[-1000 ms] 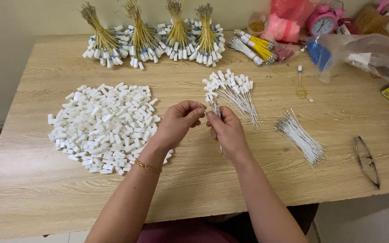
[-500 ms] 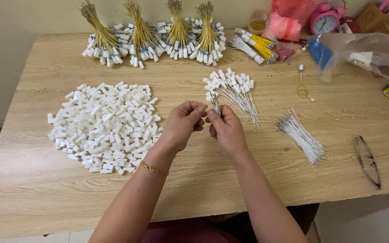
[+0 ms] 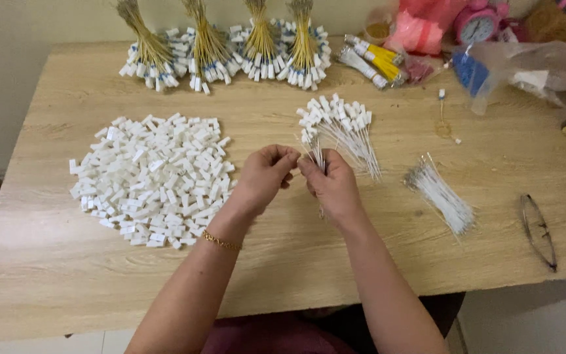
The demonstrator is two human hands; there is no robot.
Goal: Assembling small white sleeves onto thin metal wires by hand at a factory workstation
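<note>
A small bunch of thin white wires stands a little right of the frame's centre, pinched in the right hand, whose fingers are curled tight around the lower part so that the strands fan out above the knuckles. A short end shows below the palm. The left hand meets it from the left, thumb and fingertips pressed together at the bunch; whether a small piece sits between them cannot be told. The two hands touch at the fingertips.

Just above and to the right lies a loose heap of wires with white caps, their tails running down toward the right hand. Further right, a bare bundle of white wires lies slanted on the wooden table. Left of centre spreads a broad pile of small white blocks, near the left hand. Along the upper edge stand four tied bundles with yellowish stems. A pair of glasses lies at the right
</note>
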